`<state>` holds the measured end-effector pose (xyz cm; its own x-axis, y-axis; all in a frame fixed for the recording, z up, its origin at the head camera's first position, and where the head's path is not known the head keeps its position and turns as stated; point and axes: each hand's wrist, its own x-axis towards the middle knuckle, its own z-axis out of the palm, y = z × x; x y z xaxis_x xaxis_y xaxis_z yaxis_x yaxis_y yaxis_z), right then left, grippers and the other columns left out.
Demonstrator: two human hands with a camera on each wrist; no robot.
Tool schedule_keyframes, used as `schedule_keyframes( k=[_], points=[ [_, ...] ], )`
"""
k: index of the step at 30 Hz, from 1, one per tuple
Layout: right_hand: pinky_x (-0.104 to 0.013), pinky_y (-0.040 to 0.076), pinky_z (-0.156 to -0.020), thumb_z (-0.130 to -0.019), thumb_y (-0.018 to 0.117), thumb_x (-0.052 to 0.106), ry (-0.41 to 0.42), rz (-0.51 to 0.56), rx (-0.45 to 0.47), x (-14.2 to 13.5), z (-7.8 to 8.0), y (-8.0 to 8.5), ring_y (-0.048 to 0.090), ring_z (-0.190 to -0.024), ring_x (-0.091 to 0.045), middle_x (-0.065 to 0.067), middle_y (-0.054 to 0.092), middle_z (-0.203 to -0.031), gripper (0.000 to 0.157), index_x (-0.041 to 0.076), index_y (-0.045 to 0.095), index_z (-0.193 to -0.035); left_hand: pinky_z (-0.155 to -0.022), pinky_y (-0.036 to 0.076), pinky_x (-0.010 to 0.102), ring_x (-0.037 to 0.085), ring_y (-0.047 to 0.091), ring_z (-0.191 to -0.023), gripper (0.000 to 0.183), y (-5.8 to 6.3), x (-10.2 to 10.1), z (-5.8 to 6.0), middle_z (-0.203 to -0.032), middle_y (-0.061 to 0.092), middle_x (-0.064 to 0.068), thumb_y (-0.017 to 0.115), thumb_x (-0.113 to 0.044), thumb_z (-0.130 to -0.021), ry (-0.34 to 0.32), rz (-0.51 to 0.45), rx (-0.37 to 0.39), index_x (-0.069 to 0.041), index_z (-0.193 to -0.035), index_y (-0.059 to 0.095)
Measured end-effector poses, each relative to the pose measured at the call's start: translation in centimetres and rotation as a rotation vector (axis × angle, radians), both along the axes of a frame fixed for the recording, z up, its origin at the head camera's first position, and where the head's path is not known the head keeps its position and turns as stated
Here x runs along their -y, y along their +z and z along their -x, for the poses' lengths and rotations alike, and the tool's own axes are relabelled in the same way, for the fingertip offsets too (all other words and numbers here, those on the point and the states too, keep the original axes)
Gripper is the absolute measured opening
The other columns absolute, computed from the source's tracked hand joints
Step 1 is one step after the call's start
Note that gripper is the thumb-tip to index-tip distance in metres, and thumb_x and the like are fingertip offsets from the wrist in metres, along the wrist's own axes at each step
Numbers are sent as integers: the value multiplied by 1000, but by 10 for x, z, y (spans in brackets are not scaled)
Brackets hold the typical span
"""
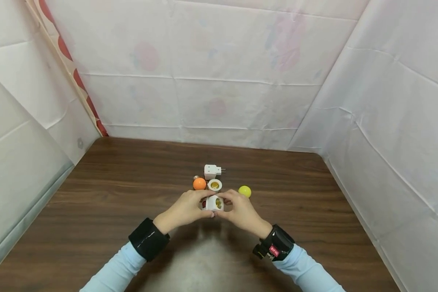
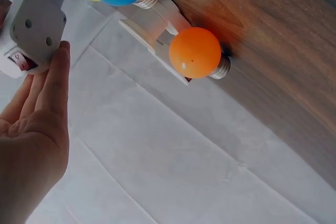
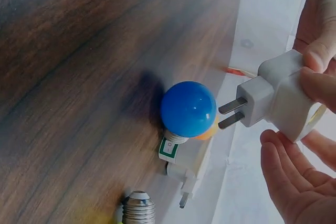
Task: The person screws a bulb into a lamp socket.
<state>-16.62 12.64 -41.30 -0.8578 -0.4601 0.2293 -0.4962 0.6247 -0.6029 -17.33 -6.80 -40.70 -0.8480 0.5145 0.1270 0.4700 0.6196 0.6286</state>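
Between both hands is a white plug-in lamp socket point(image 1: 214, 203), with a red rocker switch on its left side and a brass-coloured threaded opening. My left hand point(image 1: 184, 209) pinches its left part between thumb and fingers. From the other side my right hand point(image 1: 243, 211) grips it with thumb and fingertips. Its two metal prongs point(image 3: 232, 113) point away from the hands in the right wrist view. Just beyond lie an orange bulb point(image 1: 199, 183) and a second white plug-in socket point(image 1: 210, 171). A blue bulb point(image 3: 188, 109) shows in both wrist views.
A yellow bulb point(image 1: 244, 191) lies just beyond my right hand, its metal screw base point(image 3: 139, 208) showing in the right wrist view. White sheeting point(image 1: 219, 105) rises behind the brown wooden table point(image 1: 138, 162) and along both sides.
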Motion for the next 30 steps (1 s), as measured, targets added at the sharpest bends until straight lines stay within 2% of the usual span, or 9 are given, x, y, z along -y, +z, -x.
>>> schedule_keyframes(
  k=[6, 10, 13, 16, 20, 26, 30],
  points=[
    [-36, 53, -78, -74, 77, 22, -35, 0, 27, -1, -1, 1, 62, -90, -21, -3, 62, -99, 43, 7, 63, -112, -59, 44, 20, 13, 57, -72, 44, -1, -2, 0, -91, 65, -2, 77, -22, -73, 4, -34, -28, -9, -113, 63],
    [-36, 52, -82, -75, 76, 20, -22, 36, 33, 0, 1, 0, 61, -95, -22, -5, 62, -104, 45, 6, 60, -116, -67, 50, 27, 11, 60, -80, 42, -7, 2, 0, -95, 66, -2, 77, -22, -73, 27, -80, -75, -9, -111, 64],
    [-37, 50, -86, -76, 75, 21, -2, 61, 53, 2, 2, -1, 59, -101, -26, -6, 61, -110, 50, 6, 58, -120, -75, 54, 34, 13, 63, -89, 44, -13, 8, -1, -101, 67, 1, 77, -23, -73, 41, -147, -76, -7, -112, 63],
    [-38, 49, -89, -77, 74, 24, 12, 76, 91, 3, 2, -2, 58, -106, -26, -7, 59, -116, 54, 6, 54, -124, -80, 53, 37, 17, 64, -95, 48, -19, 13, -3, -107, 65, 6, 76, -20, -74, 40, -244, -35, -4, -116, 60],
    [-37, 48, -91, -79, 72, 27, 32, 128, 160, 1, 2, -5, 58, -107, -22, -7, 57, -121, 56, 6, 51, -127, -87, 51, 33, 23, 62, -102, 51, -22, 20, -3, -115, 62, 12, 74, -18, -77, 45, -390, 63, -1, -121, 55],
    [-31, 51, -86, -82, 68, 23, 49, 343, 344, 2, 5, -11, 60, -106, -23, -12, 59, -121, 47, 4, 55, -123, -93, 47, 32, 28, 55, -114, 51, -23, 32, -3, -124, 57, 14, 71, -18, -80, 65, -501, 203, -5, -126, 53],
    [-33, 51, -86, -86, 65, 24, 11, 537, 587, 3, 6, -11, 62, -101, -21, -16, 58, -120, 46, -2, 54, -122, -94, 46, 33, 29, 55, -114, 50, -23, 35, -5, -123, 57, 15, 70, -16, -81, 38, -531, 226, -4, -126, 52]
  ],
)
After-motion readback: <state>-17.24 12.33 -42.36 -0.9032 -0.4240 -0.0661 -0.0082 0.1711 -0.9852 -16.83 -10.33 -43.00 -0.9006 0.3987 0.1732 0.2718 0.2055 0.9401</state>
